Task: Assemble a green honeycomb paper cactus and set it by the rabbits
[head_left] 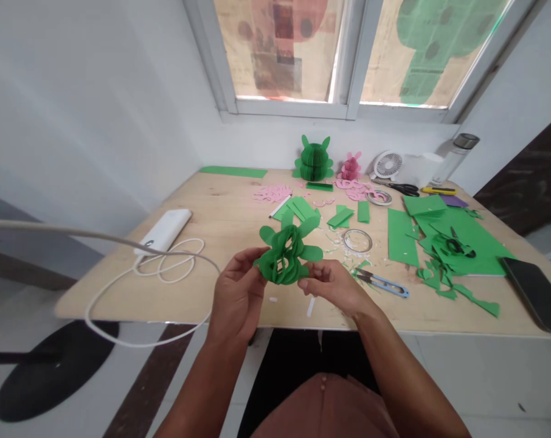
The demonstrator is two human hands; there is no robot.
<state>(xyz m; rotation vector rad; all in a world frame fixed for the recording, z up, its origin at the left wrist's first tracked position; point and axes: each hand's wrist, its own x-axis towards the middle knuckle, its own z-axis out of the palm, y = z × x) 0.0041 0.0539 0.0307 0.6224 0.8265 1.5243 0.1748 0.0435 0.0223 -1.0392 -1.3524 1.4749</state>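
A green layered paper figure [284,255] with rounded ear-like and arm-like tabs is held above the table's front edge. My left hand [243,286] grips its left side, thumb and fingers pressed on the paper. On its lower right, my right hand [328,283] pinches the edge between thumb and fingers. Behind it lie folded green paper pieces [298,210] and a thin ring of tape [357,241]. Blue-handled snips [385,285] rest to the right of my right hand.
Against the wall stand a larger green paper figure [314,159], a pink one [350,167], a small fan [387,165] and a bottle [455,159]. Green sheets [467,237], scissors [455,245] and a phone [533,292] lie right. A white power bank [163,231] with cable lies left.
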